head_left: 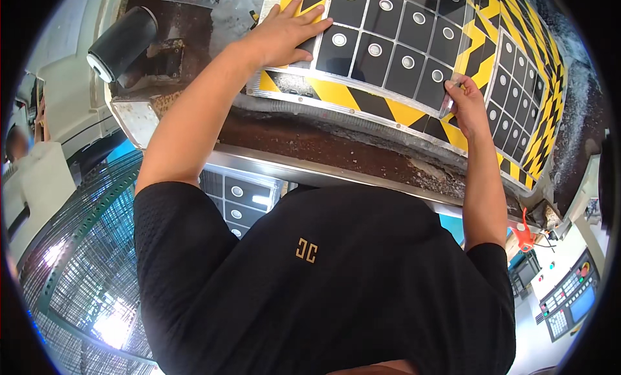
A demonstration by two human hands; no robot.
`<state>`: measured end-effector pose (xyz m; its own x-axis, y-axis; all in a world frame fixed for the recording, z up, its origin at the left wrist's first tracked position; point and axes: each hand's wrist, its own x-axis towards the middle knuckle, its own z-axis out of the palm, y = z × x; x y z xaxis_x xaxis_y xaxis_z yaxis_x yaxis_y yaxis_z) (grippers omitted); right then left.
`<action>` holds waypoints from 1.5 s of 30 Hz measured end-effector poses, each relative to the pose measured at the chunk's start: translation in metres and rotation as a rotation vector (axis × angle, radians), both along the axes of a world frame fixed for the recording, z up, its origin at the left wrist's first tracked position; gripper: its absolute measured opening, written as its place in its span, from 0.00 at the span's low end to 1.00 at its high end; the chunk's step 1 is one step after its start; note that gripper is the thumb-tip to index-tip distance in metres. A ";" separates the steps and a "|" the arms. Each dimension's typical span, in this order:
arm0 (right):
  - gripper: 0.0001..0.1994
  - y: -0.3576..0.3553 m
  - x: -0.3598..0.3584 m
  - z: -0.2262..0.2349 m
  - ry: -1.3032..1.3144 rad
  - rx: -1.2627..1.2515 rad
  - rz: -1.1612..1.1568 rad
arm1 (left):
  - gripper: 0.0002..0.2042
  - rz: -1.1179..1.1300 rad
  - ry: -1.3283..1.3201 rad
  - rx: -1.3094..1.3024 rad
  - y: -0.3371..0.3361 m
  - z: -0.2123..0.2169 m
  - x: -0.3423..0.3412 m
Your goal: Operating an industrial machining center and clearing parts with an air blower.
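Note:
A flat sheet of black rectangles, each with a white-ringed circle, lies on a bed marked with yellow and black stripes. My left hand rests flat at the sheet's left edge, fingers spread, fingertips touching its border. At the near right corner my right hand is closed in a pinch on the sheet's clear edge. The corner between thumb and fingers is partly hidden. Right of that hand, a second similar sheet lies on the striped bed.
A black cylinder stands at the far left of the brown, debris-strewn machine table. More black-panelled sheets lie below its front edge. Left is a green-rimmed mesh guard; right are a red nozzle and a control panel.

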<state>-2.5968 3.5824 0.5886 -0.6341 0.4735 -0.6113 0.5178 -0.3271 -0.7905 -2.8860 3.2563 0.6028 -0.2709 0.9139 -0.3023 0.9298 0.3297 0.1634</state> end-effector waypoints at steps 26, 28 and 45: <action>0.10 -0.003 -0.001 0.002 -0.010 0.049 0.030 | 0.40 0.020 0.054 -0.016 0.000 -0.003 0.003; 0.10 -0.003 -0.001 0.001 -0.008 0.048 0.026 | 0.40 0.019 0.061 -0.019 0.001 0.001 0.005; 0.11 -0.003 -0.004 0.003 -0.011 0.047 0.006 | 0.49 0.074 0.027 -0.026 0.009 0.020 0.014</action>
